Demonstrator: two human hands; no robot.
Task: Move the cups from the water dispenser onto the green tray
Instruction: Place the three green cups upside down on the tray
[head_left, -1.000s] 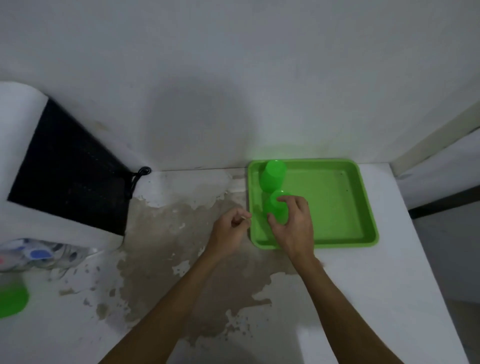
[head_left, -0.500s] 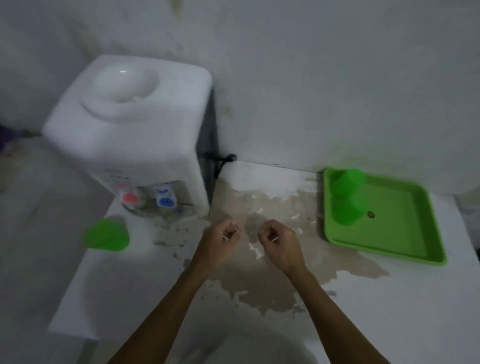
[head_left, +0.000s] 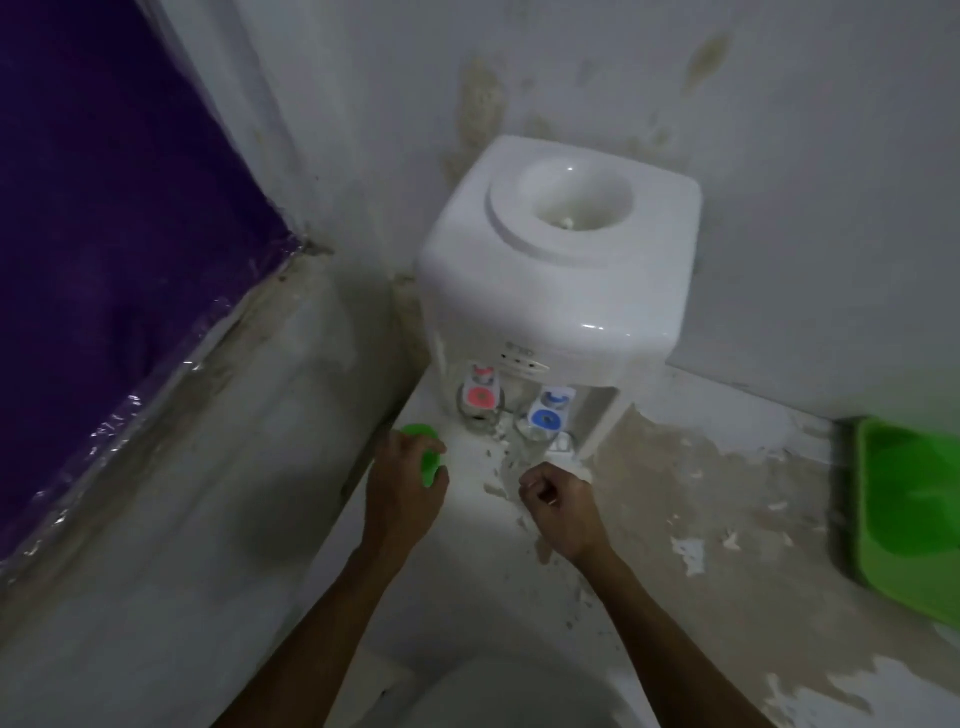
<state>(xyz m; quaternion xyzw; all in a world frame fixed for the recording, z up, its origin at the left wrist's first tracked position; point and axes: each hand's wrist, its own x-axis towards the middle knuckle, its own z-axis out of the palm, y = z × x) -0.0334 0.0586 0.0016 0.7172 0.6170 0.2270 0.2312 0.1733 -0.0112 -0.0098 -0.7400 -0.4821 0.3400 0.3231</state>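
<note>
A green cup stands upside down on the white table, left of the white water dispenser. My left hand wraps around the cup from the near side and hides most of it. My right hand is a closed fist with nothing in it, resting in front of the dispenser's blue tap. The green tray shows at the right edge of the view, cut off; the cups on it are out of sight.
A red tap sits left of the blue one. The table's left edge runs close beside the cup, with a grey wall and a purple sheet beyond. The tabletop has peeled brown patches between dispenser and tray.
My right hand left a cup on the tray. The view swung left to the dispenser. My left hand reached to the green cup beside it and closed around it.
</note>
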